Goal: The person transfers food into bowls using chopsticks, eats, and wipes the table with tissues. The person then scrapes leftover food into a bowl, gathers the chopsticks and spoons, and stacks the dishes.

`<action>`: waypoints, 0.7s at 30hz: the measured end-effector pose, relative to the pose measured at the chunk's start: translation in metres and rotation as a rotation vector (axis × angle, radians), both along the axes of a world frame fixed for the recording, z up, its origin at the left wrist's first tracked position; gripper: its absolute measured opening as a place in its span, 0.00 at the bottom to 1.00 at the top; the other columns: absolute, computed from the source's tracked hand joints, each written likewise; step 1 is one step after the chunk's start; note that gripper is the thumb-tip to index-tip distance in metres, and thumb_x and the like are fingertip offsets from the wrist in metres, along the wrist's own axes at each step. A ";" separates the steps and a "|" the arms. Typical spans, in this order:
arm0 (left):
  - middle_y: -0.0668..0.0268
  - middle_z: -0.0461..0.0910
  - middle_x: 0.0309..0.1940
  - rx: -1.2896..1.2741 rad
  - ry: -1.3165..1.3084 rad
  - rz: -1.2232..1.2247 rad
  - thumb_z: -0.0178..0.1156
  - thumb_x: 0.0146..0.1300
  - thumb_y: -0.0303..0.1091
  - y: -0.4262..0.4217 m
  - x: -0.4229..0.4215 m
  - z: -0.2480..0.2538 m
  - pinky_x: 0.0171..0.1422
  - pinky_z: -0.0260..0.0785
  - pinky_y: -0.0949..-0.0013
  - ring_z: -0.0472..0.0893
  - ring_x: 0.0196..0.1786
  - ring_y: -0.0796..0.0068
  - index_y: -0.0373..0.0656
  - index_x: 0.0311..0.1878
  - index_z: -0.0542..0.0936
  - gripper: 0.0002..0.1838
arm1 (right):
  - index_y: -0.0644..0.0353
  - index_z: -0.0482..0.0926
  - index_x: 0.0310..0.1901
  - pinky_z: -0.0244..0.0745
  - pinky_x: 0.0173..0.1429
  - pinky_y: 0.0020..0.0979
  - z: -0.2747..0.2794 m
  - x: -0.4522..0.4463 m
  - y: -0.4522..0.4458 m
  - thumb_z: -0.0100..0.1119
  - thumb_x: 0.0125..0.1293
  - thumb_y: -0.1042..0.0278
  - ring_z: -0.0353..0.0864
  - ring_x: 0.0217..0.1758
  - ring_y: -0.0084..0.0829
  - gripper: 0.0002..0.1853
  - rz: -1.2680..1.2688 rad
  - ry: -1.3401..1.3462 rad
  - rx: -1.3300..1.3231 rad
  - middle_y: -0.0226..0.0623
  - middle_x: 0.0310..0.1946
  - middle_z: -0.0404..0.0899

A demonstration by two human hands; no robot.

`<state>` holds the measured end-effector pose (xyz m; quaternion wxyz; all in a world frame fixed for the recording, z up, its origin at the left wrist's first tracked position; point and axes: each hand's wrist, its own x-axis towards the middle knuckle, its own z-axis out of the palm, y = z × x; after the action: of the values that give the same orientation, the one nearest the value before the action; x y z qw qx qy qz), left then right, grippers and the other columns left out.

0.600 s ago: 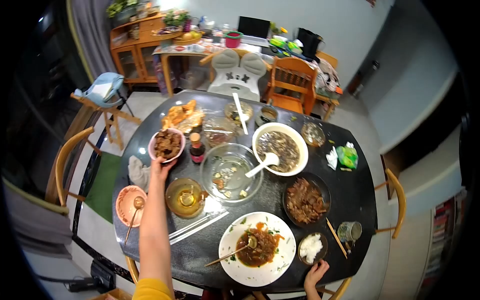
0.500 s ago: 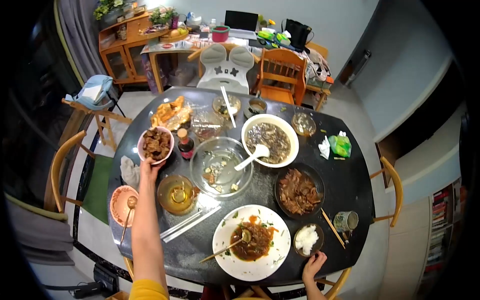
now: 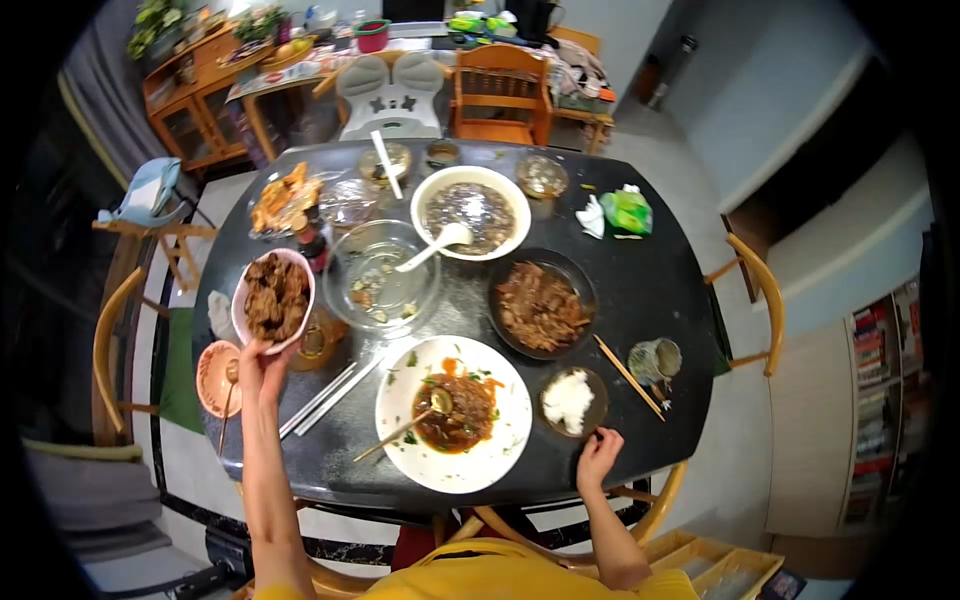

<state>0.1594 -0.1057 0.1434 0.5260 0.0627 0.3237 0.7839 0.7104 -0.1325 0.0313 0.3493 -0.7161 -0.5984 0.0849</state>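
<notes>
My left hand [image 3: 265, 368] grips a pale pink bowl [image 3: 302, 262] from its near side. Brown chunks of cooked meat [image 3: 275, 300] fill it, and it is held above the left part of the table, hiding part of an amber glass bowl [image 3: 318, 342]. My right hand [image 3: 598, 457] rests at the near table edge with loosely bent fingers and nothing visible in it. Close beyond it stands a small dark bowl of white rice [image 3: 568, 402]. A large white plate [image 3: 505, 460] with a saucy dish and a spoon lies between my arms.
On the dark table [image 3: 660, 290] are a white soup bowl [image 3: 520, 205] with a ladle, a black dish of meat [image 3: 545, 305], a clear glass bowl [image 3: 340, 295], a sauce bottle [image 3: 312, 248], chopsticks [image 3: 630, 378], a glass [image 3: 655, 360] and an orange-pink bowl [image 3: 210, 370]. Chairs surround it.
My left hand has brought the bowl of meat toward me, and it looks larger. The head view has shifted, moving the table up and left. My right hand stays near the rice bowl.
</notes>
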 end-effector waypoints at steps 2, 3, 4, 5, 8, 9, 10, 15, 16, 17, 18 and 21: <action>0.50 0.61 0.60 -0.033 -0.020 -0.025 0.48 0.41 0.18 -0.016 0.037 0.012 0.62 0.62 0.45 0.63 0.62 0.48 0.34 0.62 0.57 0.37 | 0.66 0.71 0.40 0.63 0.51 0.38 0.007 0.004 -0.005 0.50 0.55 0.78 0.67 0.47 0.47 0.09 -0.017 0.057 0.012 0.48 0.42 0.65; 0.50 0.60 0.60 -0.014 -0.037 -0.056 0.48 0.42 0.17 -0.019 0.055 0.017 0.62 0.63 0.47 0.62 0.62 0.48 0.34 0.62 0.57 0.36 | 0.65 0.71 0.39 0.64 0.50 0.38 0.006 0.005 -0.004 0.50 0.55 0.78 0.67 0.46 0.46 0.09 -0.030 0.077 0.013 0.48 0.41 0.65; 0.50 0.61 0.60 -0.018 -0.049 -0.070 0.49 0.42 0.18 -0.023 0.071 0.019 0.61 0.64 0.45 0.64 0.61 0.48 0.34 0.61 0.57 0.36 | 0.65 0.72 0.38 0.65 0.50 0.38 0.006 0.006 -0.003 0.51 0.55 0.78 0.68 0.46 0.46 0.08 -0.026 0.089 0.036 0.47 0.41 0.66; 0.51 0.62 0.59 -0.028 -0.064 -0.084 0.49 0.41 0.19 -0.027 0.088 0.022 0.59 0.64 0.44 0.65 0.60 0.48 0.33 0.61 0.58 0.36 | 0.65 0.72 0.38 0.65 0.49 0.38 0.008 0.007 -0.004 0.51 0.55 0.78 0.68 0.45 0.46 0.08 -0.023 0.098 0.054 0.47 0.41 0.66; 0.48 0.61 0.59 -0.035 -0.059 -0.128 0.48 0.41 0.19 -0.037 0.141 0.035 0.52 0.71 0.45 0.67 0.58 0.46 0.32 0.62 0.55 0.38 | 0.65 0.73 0.36 0.68 0.46 0.35 0.010 0.012 -0.005 0.50 0.57 0.78 0.70 0.43 0.43 0.05 -0.029 0.182 0.055 0.44 0.39 0.69; 0.47 0.60 0.59 -0.026 -0.069 -0.144 0.48 0.41 0.19 -0.041 0.153 0.036 0.52 0.72 0.45 0.67 0.58 0.46 0.32 0.62 0.54 0.38 | 0.65 0.73 0.36 0.68 0.45 0.34 0.016 0.014 -0.004 0.50 0.58 0.78 0.71 0.43 0.42 0.05 -0.038 0.238 0.058 0.43 0.39 0.70; 0.47 0.60 0.59 -0.048 -0.107 -0.166 0.47 0.39 0.19 -0.044 0.164 0.036 0.52 0.72 0.45 0.66 0.58 0.45 0.32 0.63 0.53 0.39 | 0.64 0.74 0.37 0.68 0.46 0.34 0.020 0.019 -0.002 0.49 0.60 0.77 0.71 0.43 0.41 0.05 -0.052 0.262 0.088 0.43 0.39 0.70; 0.45 0.59 0.60 -0.085 -0.119 -0.235 0.48 0.39 0.19 -0.060 0.213 0.038 0.54 0.69 0.41 0.65 0.59 0.41 0.33 0.63 0.53 0.40 | 0.65 0.73 0.40 0.66 0.50 0.36 0.026 0.092 0.032 0.51 0.57 0.78 0.70 0.45 0.43 0.08 -0.196 0.121 0.169 0.44 0.41 0.71; 0.47 0.60 0.59 -0.079 -0.112 -0.252 0.48 0.39 0.19 -0.058 0.218 0.034 0.53 0.69 0.41 0.66 0.58 0.42 0.35 0.63 0.53 0.40 | 0.66 0.73 0.42 0.63 0.53 0.39 0.024 0.104 0.045 0.52 0.56 0.77 0.68 0.47 0.45 0.11 -0.179 -0.079 0.171 0.45 0.44 0.71; 0.48 0.62 0.58 -0.084 -0.109 -0.265 0.49 0.38 0.19 -0.058 0.224 0.032 0.53 0.69 0.40 0.67 0.57 0.44 0.36 0.63 0.53 0.41 | 0.65 0.73 0.43 0.61 0.55 0.41 0.017 0.116 0.053 0.56 0.54 0.76 0.66 0.50 0.46 0.13 -0.182 -0.100 0.127 0.45 0.46 0.71; 0.50 0.62 0.59 -0.104 -0.120 -0.253 0.50 0.38 0.18 -0.056 0.231 0.031 0.53 0.69 0.41 0.68 0.57 0.45 0.38 0.63 0.54 0.41 | 0.64 0.73 0.44 0.61 0.54 0.41 0.017 0.122 0.057 0.59 0.52 0.75 0.66 0.50 0.46 0.15 -0.154 -0.190 0.055 0.44 0.45 0.71; 0.53 0.64 0.57 -0.118 -0.090 -0.305 0.50 0.39 0.18 -0.051 0.246 0.023 0.54 0.69 0.43 0.68 0.57 0.50 0.38 0.62 0.56 0.39 | 0.62 0.75 0.38 0.61 0.49 0.41 0.013 0.135 0.072 0.64 0.47 0.72 0.67 0.47 0.43 0.14 -0.071 -0.328 -0.027 0.39 0.38 0.72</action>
<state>0.4052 -0.1568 0.1661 0.6556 0.0449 0.3319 0.6768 0.8456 -0.0609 0.0442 0.2401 -0.7456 -0.6205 -0.0372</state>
